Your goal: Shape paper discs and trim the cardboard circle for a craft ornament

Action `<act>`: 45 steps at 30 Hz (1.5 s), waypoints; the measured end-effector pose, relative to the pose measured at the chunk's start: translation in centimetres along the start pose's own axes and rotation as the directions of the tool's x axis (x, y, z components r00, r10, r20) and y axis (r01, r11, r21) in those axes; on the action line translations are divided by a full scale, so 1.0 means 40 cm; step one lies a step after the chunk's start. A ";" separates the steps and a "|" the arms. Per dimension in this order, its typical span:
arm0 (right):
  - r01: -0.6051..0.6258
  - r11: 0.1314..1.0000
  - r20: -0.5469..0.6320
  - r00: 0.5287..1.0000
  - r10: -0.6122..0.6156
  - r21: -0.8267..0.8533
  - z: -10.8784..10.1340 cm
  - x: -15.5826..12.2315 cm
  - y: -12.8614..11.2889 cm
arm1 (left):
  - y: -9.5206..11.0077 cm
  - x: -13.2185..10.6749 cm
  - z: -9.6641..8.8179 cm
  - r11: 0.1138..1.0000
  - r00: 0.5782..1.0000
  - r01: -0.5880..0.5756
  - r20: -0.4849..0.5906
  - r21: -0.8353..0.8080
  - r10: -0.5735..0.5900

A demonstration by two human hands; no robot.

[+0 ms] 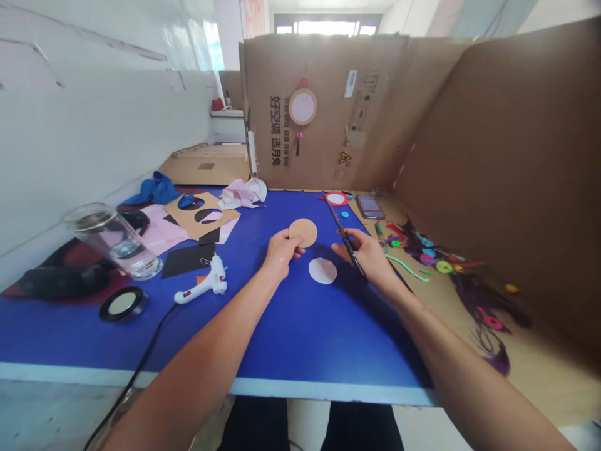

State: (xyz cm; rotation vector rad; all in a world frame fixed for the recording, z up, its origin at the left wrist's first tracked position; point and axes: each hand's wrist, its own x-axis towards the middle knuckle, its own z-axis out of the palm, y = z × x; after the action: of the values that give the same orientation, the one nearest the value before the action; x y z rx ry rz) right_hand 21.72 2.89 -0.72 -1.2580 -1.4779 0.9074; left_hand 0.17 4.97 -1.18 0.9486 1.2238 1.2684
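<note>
my left hand (280, 252) pinches a brown cardboard disc (303, 232) by its lower edge, lifted just over the blue table (291, 326). my right hand (370, 254) is closed round a dark scissors (345, 238); its handles are hidden in my palm and i can't tell how the blades stand. a white paper circle (322, 270) lies flat between my hands. the glue gun (203, 285) rests well to the left, its cord cut off below.

A glue gun (203, 286) lies near a glass jar (113, 241).
</note>
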 end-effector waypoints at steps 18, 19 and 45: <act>0.009 0.979 0.043 0.999 -0.019 0.205 0.042 -0.006 -0.018 | -0.012 -0.045 0.038 0.992 0.970 -0.038 0.244 0.118 0.009; 0.003 0.977 0.051 0.999 -0.014 0.214 0.042 -0.005 -0.017 | -0.012 -0.045 0.037 0.993 0.966 -0.035 0.259 0.115 0.005; -0.031 0.947 0.101 0.995 -0.001 0.319 0.031 -0.011 -0.028 | -0.016 -0.044 0.037 0.998 0.958 0.054 0.281 0.016 -0.057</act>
State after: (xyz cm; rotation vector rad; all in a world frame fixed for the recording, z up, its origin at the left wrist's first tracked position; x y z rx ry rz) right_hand 20.24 2.29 -0.07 -0.9971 -1.3330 1.1832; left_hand 1.89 3.34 -1.36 1.0537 1.0259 1.0435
